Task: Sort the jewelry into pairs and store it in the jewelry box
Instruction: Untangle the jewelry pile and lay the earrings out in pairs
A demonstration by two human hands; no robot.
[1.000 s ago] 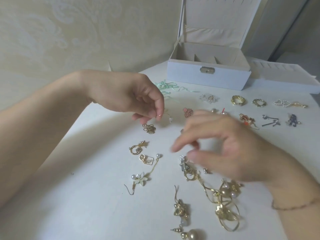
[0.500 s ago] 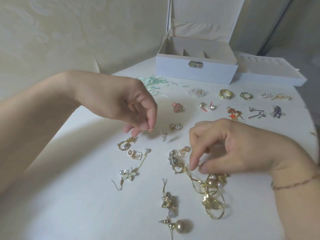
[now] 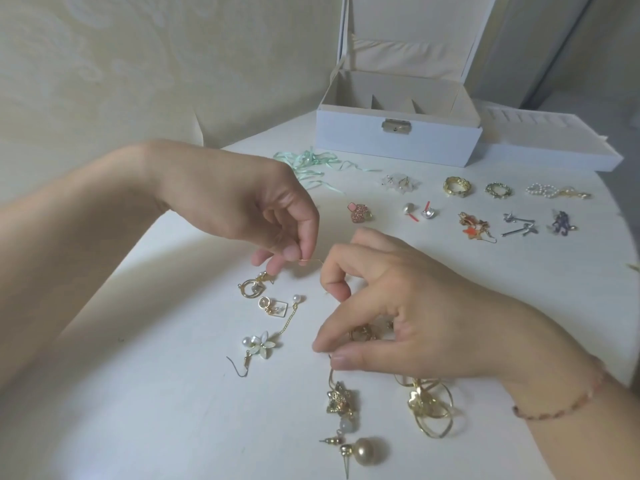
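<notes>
My left hand [image 3: 263, 216] pinches a thin gold wire earring [image 3: 310, 260] just above the white table [image 3: 156, 393]. My right hand [image 3: 408, 306] is curled over the loose pile. Its thumb and forefinger meet at the hook of a gold star earring [image 3: 341, 400] that lies below them. Around lie a gold hoop earring [image 3: 252, 288], a square-frame earring [image 3: 273, 306], a white flower drop earring [image 3: 259, 345], gold loop earrings [image 3: 429, 407] and a gold ball stud [image 3: 367, 452]. The open white jewelry box [image 3: 398, 140] stands at the back.
Small jewelry lies in rows before the box: a pink piece [image 3: 360, 213], gold ring [image 3: 457, 186], green ring [image 3: 498, 190], pearl piece [image 3: 550, 192], orange earrings [image 3: 474, 226], silver studs [image 3: 519, 226]. Mint ribbon [image 3: 308, 164] lies left of the box, a white tray [image 3: 554, 147] to its right.
My right hand has moved left and down onto the pile, close under my left hand, and its fingertips have come together. My left hand keeps holding the wire earring, slightly lower.
</notes>
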